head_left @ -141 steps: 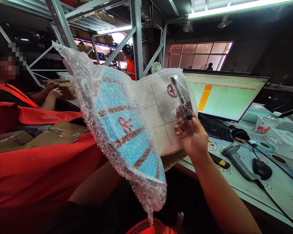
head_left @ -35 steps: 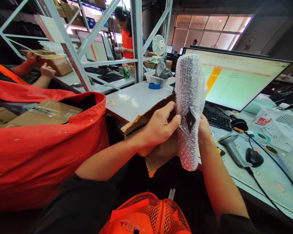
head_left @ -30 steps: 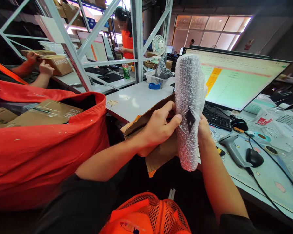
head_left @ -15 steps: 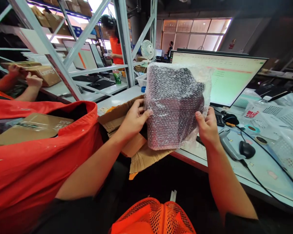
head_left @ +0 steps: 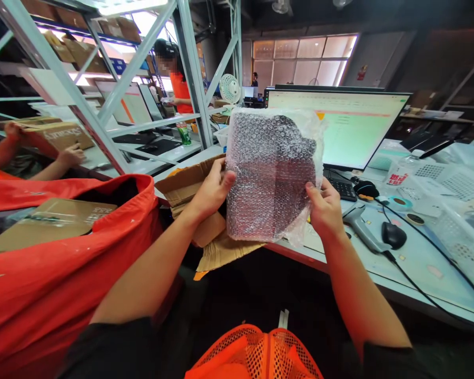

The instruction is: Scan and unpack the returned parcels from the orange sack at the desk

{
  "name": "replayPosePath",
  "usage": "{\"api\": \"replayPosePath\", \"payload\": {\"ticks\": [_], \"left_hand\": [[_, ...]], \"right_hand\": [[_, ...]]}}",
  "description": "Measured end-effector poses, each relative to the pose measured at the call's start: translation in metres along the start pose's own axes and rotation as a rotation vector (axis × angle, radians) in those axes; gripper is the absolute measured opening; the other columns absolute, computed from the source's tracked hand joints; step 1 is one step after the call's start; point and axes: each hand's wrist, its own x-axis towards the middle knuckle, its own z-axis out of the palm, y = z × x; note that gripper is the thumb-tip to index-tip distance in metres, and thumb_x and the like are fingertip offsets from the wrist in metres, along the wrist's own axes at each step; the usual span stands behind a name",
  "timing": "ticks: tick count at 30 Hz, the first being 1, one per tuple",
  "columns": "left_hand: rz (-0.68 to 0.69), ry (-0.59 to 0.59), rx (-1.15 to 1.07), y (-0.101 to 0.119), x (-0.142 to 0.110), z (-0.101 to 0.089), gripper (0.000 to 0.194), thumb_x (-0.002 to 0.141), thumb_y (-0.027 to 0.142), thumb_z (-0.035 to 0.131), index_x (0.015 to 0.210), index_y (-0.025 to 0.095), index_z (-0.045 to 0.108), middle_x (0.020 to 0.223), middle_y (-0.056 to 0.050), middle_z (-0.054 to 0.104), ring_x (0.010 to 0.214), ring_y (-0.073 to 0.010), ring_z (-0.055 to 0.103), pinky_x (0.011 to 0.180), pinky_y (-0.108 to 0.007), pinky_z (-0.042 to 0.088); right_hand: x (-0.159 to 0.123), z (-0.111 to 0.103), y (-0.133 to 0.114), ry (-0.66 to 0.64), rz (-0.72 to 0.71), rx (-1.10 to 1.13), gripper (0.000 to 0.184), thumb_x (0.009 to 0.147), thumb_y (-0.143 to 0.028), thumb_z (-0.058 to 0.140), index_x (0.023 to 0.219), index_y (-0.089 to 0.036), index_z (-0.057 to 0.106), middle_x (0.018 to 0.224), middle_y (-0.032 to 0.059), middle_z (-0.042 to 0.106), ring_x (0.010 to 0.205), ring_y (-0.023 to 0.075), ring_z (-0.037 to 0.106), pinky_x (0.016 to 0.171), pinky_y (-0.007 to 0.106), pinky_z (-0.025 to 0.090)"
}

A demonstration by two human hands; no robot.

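Note:
A bubble-wrapped package (head_left: 270, 179) is held upright in front of me, with dark, box-like contents showing through the clear wrap. My left hand (head_left: 215, 189) grips its left edge, thumb on the near face. On the lower right edge, my right hand (head_left: 324, 206) pinches the loose wrap between thumb and fingers. What exactly is inside cannot be made out. Behind and below the package, an opened cardboard box (head_left: 174, 192) with torn flaps sits at the table's edge, partly hidden by my left arm.
A monitor (head_left: 351, 126) stands behind the package. To the right lie a barcode scanner (head_left: 365, 229), a black mouse (head_left: 394, 235), a keyboard (head_left: 344, 190) and white baskets (head_left: 438, 176). At left, a red bag (head_left: 63, 273) holds cardboard parcels. Beyond the metal frame (head_left: 191, 73), other people handle things.
My view has shifted slightly, and the package appears a little further left, turned more squarely toward me. Both hands keep their hold. At far left, another person's hand has moved along a box.

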Motion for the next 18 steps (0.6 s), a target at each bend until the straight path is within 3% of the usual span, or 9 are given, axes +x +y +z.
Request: {"api": "replayPosePath", "payload": {"ticks": [3, 8, 12, 15, 18], "left_hand": [[-0.021, -0.046, 0.067, 0.002, -0.001, -0.001, 0.092, 0.077, 0.070, 0.086, 0.142, 0.019, 0.047, 0.138, -0.016, 0.064, 0.126, -0.0326, 0.063, 0.105, -0.041, 0.054], [-0.037, -0.028, 0.005, 0.001, 0.002, -0.001, 0.081, 0.082, 0.064, 0.085, 0.140, 0.021, 0.048, 0.136, -0.013, 0.066, 0.125, -0.0317, 0.065, 0.104, -0.038, 0.054], [-0.004, 0.029, 0.003, 0.002, 0.002, 0.001, 0.078, 0.081, 0.065, 0.085, 0.136, 0.022, 0.052, 0.132, -0.012, 0.067, 0.126, -0.0321, 0.063, 0.106, -0.039, 0.053], [0.038, 0.066, -0.051, 0.002, 0.000, 0.004, 0.079, 0.079, 0.071, 0.083, 0.135, 0.023, 0.053, 0.131, -0.012, 0.066, 0.124, -0.0323, 0.064, 0.105, -0.039, 0.053], [0.095, 0.095, -0.048, 0.000, -0.003, 0.008, 0.083, 0.080, 0.076, 0.079, 0.138, 0.023, 0.051, 0.133, -0.012, 0.064, 0.126, -0.0334, 0.063, 0.109, -0.042, 0.051]], "right_hand": [[0.000, 0.003, -0.001, -0.064, 0.073, 0.140, 0.038, 0.080, -0.060, 0.085, 0.098, -0.029, 0.072, 0.097, 0.0026, 0.075, 0.097, 0.0257, 0.070, 0.083, 0.037, 0.056], [0.000, 0.001, -0.003, -0.154, 0.204, 0.217, 0.047, 0.074, -0.062, 0.087, 0.105, -0.029, 0.076, 0.110, 0.0059, 0.079, 0.115, 0.0323, 0.071, 0.093, 0.046, 0.060], [-0.002, 0.001, 0.000, -0.190, 0.211, 0.228, 0.052, 0.076, -0.059, 0.087, 0.117, -0.029, 0.073, 0.121, 0.0054, 0.078, 0.122, 0.0315, 0.070, 0.100, 0.047, 0.060], [-0.007, 0.013, 0.008, -0.213, 0.194, 0.275, 0.060, 0.075, -0.057, 0.090, 0.125, -0.030, 0.069, 0.130, 0.0044, 0.075, 0.127, 0.0301, 0.068, 0.106, 0.046, 0.059], [-0.012, 0.027, 0.018, -0.266, 0.268, 0.275, 0.065, 0.069, -0.058, 0.095, 0.121, -0.027, 0.073, 0.129, 0.0063, 0.076, 0.128, 0.0321, 0.067, 0.112, 0.049, 0.057]]}}
